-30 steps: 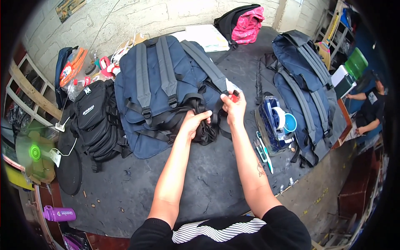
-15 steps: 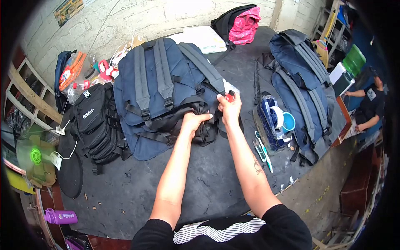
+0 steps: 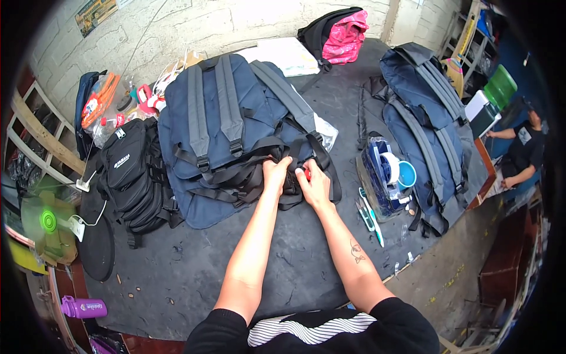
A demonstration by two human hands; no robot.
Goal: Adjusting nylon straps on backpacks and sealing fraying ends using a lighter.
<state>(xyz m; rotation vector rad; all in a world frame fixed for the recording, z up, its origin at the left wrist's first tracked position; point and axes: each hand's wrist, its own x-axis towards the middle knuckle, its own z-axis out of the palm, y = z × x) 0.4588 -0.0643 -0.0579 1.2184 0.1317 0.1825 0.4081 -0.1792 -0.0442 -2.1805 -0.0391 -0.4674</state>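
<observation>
A stack of navy blue backpacks [image 3: 177, 127] with grey shoulder straps lies on the dark table in front of me. At its near right corner, my left hand [image 3: 275, 176] is closed on black webbing strap [image 3: 272, 143], its thumb pointing up. Close beside it, my right hand [image 3: 315, 186] is closed around a small red object [image 3: 307, 174]. Only a bit of red shows between the fingers, and its kind is hidden. The fingertips of the right hand reach in against the black straps and backpack edge.
On the left are a black backpack [image 3: 132, 177], a spinning fan [image 3: 48, 221] and a purple bottle [image 3: 84, 307]. To the right stand a clear container [image 3: 377, 177], small cutting tools [image 3: 370, 218] and more navy backpacks [image 3: 421, 118]. A pink backpack [image 3: 345, 38] sits behind. Another person [image 3: 525, 144] is far right.
My right hand has come down and left with the red object, from above the straps to beside my left hand. My left hand stays on the straps, shifted slightly right.
</observation>
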